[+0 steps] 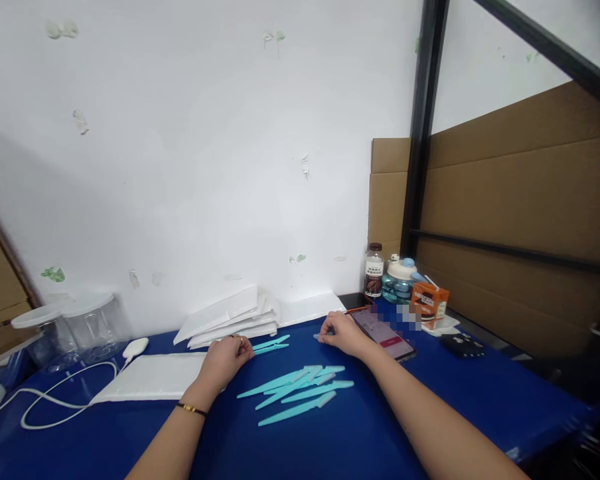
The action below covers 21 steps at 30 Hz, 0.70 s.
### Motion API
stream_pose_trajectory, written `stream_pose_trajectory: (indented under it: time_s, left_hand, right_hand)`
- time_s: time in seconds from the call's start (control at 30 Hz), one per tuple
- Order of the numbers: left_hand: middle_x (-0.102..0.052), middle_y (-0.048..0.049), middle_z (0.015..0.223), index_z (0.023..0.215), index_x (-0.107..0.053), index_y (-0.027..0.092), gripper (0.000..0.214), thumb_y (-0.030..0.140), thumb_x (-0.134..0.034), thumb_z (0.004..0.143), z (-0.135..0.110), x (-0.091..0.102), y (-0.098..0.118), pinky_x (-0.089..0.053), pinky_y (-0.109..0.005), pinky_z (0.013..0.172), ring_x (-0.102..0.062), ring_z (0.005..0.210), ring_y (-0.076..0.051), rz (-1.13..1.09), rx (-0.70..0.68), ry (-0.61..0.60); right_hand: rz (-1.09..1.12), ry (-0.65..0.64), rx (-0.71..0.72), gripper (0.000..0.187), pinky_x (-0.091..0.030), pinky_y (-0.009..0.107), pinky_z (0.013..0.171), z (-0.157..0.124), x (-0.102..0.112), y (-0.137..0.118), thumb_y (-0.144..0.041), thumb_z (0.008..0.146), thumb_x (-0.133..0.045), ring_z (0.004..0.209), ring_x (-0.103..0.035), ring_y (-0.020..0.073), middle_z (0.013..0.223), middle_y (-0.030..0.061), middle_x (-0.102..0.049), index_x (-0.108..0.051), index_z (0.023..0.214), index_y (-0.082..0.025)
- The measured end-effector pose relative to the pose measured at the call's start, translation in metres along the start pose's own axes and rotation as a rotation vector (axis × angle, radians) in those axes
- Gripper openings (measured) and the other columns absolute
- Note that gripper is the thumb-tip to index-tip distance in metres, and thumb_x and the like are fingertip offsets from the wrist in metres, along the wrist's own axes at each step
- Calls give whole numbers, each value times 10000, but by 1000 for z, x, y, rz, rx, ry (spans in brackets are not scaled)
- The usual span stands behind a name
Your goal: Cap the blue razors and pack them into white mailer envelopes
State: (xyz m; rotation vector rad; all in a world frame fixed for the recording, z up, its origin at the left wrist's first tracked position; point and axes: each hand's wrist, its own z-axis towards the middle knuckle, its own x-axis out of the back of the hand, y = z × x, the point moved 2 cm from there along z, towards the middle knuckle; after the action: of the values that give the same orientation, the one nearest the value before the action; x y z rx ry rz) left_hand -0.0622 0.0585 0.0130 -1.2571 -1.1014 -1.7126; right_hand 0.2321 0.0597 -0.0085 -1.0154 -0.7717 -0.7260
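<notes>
My left hand (226, 359) rests on the blue table (430, 413) with fingers curled, its fingertips pinching the end of a pair of teal plastic knives (271, 344). A ring and a bracelet show on that hand and wrist. My right hand (341, 333) lies further right, fingers curled down on a small pale piece I cannot make out. Between my forearms lies a loose pile of several teal plastic knives (300, 388).
A flat white pad (155, 377) and a stack of white sleeves (230, 320) lie at left-centre by the wall. A phone (387, 335), a bottle (374, 270), a water jug (399, 280) and an orange carton (429, 303) stand right. Clear tubs (83, 325) and a white cable (55, 400) sit left.
</notes>
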Motion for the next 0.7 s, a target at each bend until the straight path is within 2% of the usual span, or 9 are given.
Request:
stream_pose_trajectory:
  time_s: [0.07,0.13,0.27,0.4,0.53,0.7]
  left_hand:
    - [-646,2,830,849,-633,234,166,324,-534,751,-1,2,-4,-347,-234,661,-570,782,-163,-13,26,32]
    - [-640,-5,866,904,-626,234,213,344,-550,739,-2,2,1,-361,-239,680,-566,807,-168,-56,8,56]
    - [-634,2,821,845,-643,225,258,436,-530,748,-8,-4,22,-379,-235,660,-555,742,-150,-217,-108,-57]
    - [-624,5,795,829,-645,205,321,477,-605,663,-12,-11,36,-379,-210,598,-540,708,-138,-304,-162,-193]
    - [-607,10,691,763,-632,189,259,428,-552,704,-14,-13,41,-356,-198,536,-518,627,-123,-334,-119,-275]
    - [-594,6,681,768,-614,182,208,349,-494,738,-14,-11,43,-339,-196,531,-501,605,-118,-319,-112,-234]
  right_hand:
    - [-6,45,-35,124,-316,320,811,0,5,4,-325,691,-679,900,-526,206,859,34,-608,-674,716,-204]
    - [24,41,-9,105,-323,313,816,-2,7,-1,-306,712,-653,889,-534,198,857,30,-607,-679,732,-207]
    - [128,-158,117,134,-331,306,820,-11,3,-24,-343,726,-639,830,-547,172,832,11,-606,-687,740,-219]
    - [152,-299,181,214,-336,313,824,-18,-4,-37,-409,656,-698,806,-544,164,841,8,-594,-690,755,-220]
    - [179,-317,198,154,-370,269,760,-18,-8,-38,-341,670,-684,793,-536,155,844,12,-589,-689,752,-211]
    - [185,-320,142,141,-390,237,682,-18,-9,-35,-325,685,-665,745,-528,141,835,19,-586,-672,723,-190]
